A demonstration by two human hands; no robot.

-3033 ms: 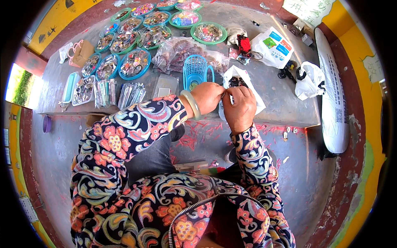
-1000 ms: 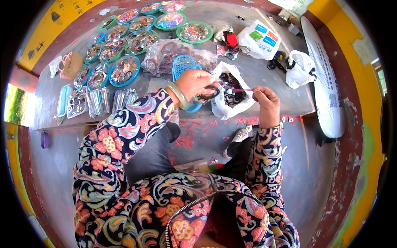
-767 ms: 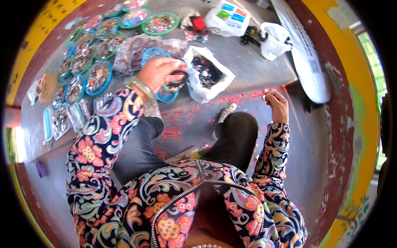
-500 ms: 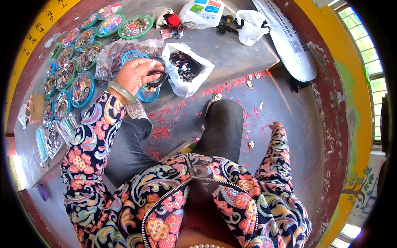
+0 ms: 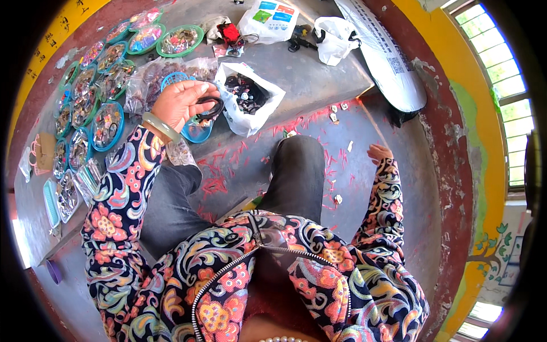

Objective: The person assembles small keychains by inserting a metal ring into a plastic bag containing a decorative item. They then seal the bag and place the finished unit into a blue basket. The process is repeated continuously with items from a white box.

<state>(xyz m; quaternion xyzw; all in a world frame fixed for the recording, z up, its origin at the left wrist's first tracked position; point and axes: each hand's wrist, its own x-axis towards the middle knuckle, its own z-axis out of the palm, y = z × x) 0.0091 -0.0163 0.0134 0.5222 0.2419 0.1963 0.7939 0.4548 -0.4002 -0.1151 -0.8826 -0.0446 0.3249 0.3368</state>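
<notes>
My left hand [image 5: 181, 105] pinches a small bunch of black hair ties [image 5: 211, 107] between thumb and fingers. It is held up beside a white plastic bag [image 5: 266, 109] that stands wide at the mouth, full of dark hair ties with some pale bits. Partly hidden behind the hand are a blue plastic basket [image 5: 175, 78] and a lower blue basket [image 5: 196, 135]. Away to the right, above the floor, my right hand [image 5: 379, 153] has its fingers loosely stretched and holds nothing.
Several round baskets of small accessories [image 5: 107, 126] cover the ledge at left. Clear bags of dark items [image 5: 145, 85] lie behind my left hand. Farther back are a printed white bag [image 5: 268, 25] and a smaller white bag [image 5: 335, 43]. Red scraps [image 5: 215, 185] litter the floor.
My right hand has turned so that more of its fingers show. My left hand keeps hold of the hair ties near the bag. The whole view has shifted slightly.
</notes>
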